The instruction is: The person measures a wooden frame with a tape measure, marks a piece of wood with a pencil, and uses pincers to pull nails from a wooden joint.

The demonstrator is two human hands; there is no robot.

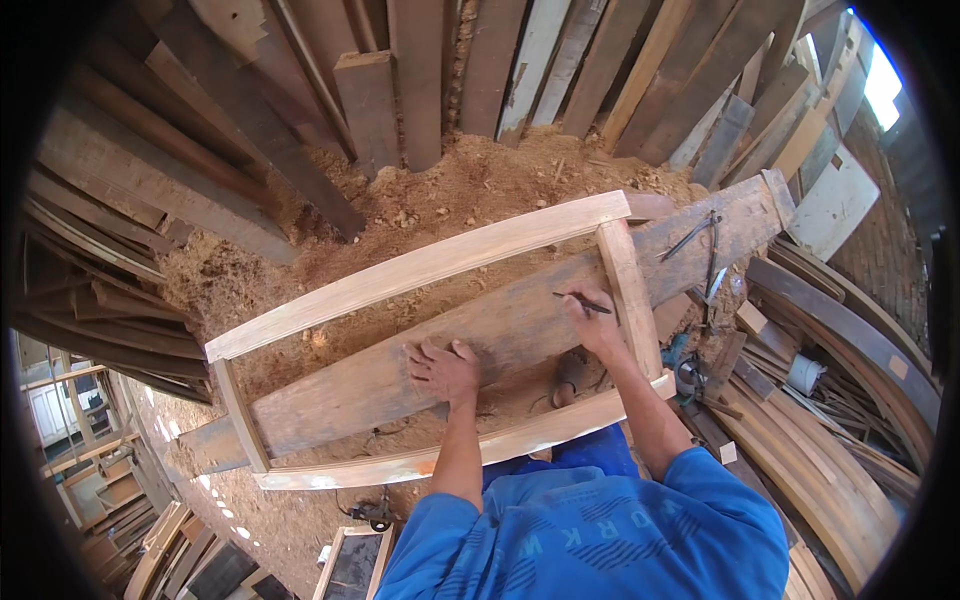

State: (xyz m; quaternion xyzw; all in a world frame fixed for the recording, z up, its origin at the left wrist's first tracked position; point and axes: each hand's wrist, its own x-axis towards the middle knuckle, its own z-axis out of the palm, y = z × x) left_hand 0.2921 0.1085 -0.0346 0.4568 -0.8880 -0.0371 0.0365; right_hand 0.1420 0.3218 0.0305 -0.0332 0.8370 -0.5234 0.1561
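Observation:
A pale wooden frame [420, 265] with curved long rails lies across a long, weathered plank [520, 318]. Inside the frame, my left hand [445, 374] rests palm down on the plank, its fingers spread. My right hand [594, 325] is closed around a slim dark pencil or pen [597, 306] over the plank, close to the frame's right crosspiece [630, 295]. The tool's tip points left, and I cannot tell whether it touches the wood. Beneath the near rail [540, 425] my legs show in blue.
Boards [365, 100] lean in a row along the far side. Sawdust [450, 190] covers the ground. A dark bent metal tool or cable [690, 237] lies on the plank's right end. A teal power tool [685, 365], a white container [805, 373] and curved timber pieces [800, 460] are at the right.

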